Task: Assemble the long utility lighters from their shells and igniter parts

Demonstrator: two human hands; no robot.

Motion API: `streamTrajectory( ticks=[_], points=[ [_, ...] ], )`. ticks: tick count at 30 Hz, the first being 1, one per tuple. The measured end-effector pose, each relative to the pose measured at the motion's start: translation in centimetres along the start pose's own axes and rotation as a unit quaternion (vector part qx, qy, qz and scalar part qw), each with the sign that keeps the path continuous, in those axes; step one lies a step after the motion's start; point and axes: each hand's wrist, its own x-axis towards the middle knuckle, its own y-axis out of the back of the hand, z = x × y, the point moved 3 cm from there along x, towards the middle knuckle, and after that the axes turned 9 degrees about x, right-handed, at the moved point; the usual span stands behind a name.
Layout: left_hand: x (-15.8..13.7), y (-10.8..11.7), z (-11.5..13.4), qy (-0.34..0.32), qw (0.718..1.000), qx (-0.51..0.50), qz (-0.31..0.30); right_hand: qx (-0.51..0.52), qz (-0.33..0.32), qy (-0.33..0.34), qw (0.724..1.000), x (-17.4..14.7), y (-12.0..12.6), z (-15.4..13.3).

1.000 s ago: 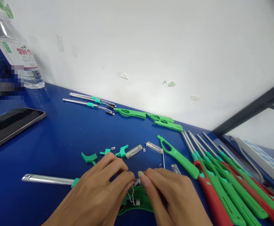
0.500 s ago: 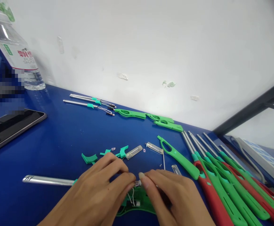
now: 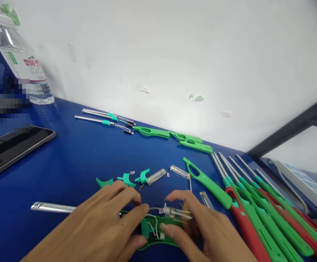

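Note:
An opened green lighter handle half [image 3: 161, 245] lies in front of me, with white wires [image 3: 156, 228] and a teal trigger [image 3: 145, 229] inside. My left hand [image 3: 106, 218] is closed around its left part, thumb and index finger near the trigger. A silver lighter tube [image 3: 52, 207] extends left from beneath this hand. Over the handle is a clear fuel tank [image 3: 176, 213] with a thin tube toward my left fingertips. My right hand [image 3: 202, 225] is around the tank, thumb and index finger spread apart; its other fingers are mostly hidden.
Teal triggers [image 3: 126, 179] and clear tanks [image 3: 157, 177] lie beyond my hands. A loose green handle half [image 3: 209, 185] and several assembled lighters [image 3: 259, 214] are at right. Metal tubes [image 3: 93, 120] and green handle halves [image 3: 153, 132] line the wall. A phone [image 3: 24, 145] and bottle [image 3: 24, 69] stand left.
My right thumb and index finger have parted from their pinch, exposing the clear tank. My left hand has shifted slightly left, away from the right fingertips, uncovering the teal trigger.

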Motion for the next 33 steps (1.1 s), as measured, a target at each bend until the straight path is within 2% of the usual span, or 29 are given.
streamTrajectory(
  ticks=[3, 7, 12, 16, 24, 27, 33],
  points=[
    [-0.3, -0.6, 0.6, -0.025, 0.999, 0.035, 0.003, 0.024, -0.007, -0.018, 1.0, 0.0, 0.0, 0.3],
    [-0.7, -0.9, 0.2, -0.003, 1.0, 0.007, 0.021, 0.028, -0.025, -0.013, 0.999, -0.1, 0.3, 0.4],
    [-0.7, -1.4, 0.2, 0.005, 1.0, -0.018, 0.01, -0.033, -0.015, 0.004, 0.999, 0.1, 0.7, 0.7],
    [-0.2, -1.1, 0.3, 0.021, 0.998, -0.039, 0.04, -0.075, -0.03, 0.012, 0.997, 0.2, 0.7, 0.9],
    [-0.1, -1.4, 0.7, 0.028, 0.996, -0.081, 0.022, -0.08, -0.031, 0.037, 0.996, -0.2, 1.2, 1.0],
    [0.0, -1.4, 0.5, 0.038, 0.993, -0.108, 0.029, -0.067, -0.054, 0.018, 0.996, 0.1, 1.3, 1.0],
    [0.3, -1.0, 0.4, 0.037, 0.993, -0.094, 0.064, -0.052, -0.1, 0.012, 0.994, 0.2, 1.1, 1.3]
  ],
)
